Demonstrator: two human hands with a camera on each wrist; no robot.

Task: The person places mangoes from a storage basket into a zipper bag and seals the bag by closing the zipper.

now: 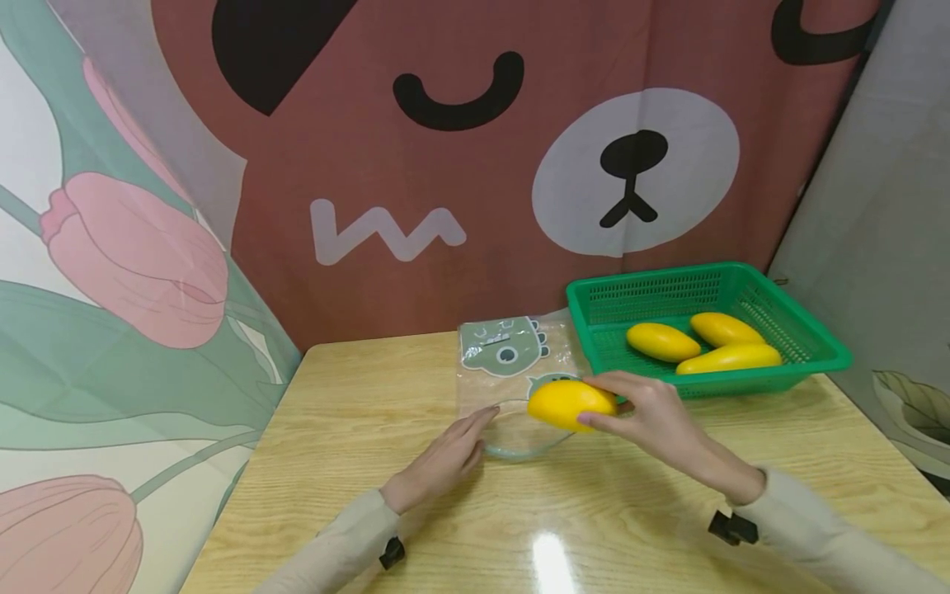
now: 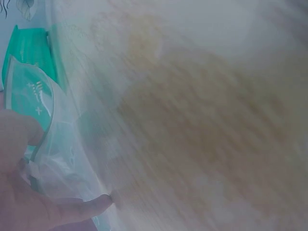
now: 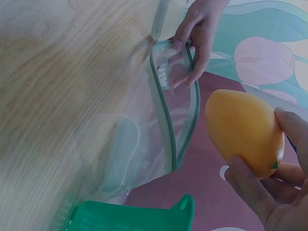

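Observation:
A clear plastic bag with green printed figures lies on the table, its mouth parted toward the person. My left hand holds the left end of that mouth; in the right wrist view the left hand's fingers reach inside the rim of the bag. Between thumb and fingers my right hand grips a yellow mango, held just above the right part of the opening. The right wrist view shows the mango outside the bag.
At the back right a green basket stands beside the bag, with several yellow mangoes in it. Behind the wooden table hangs a printed cloth with a bear face, and a flowered cloth covers the left side.

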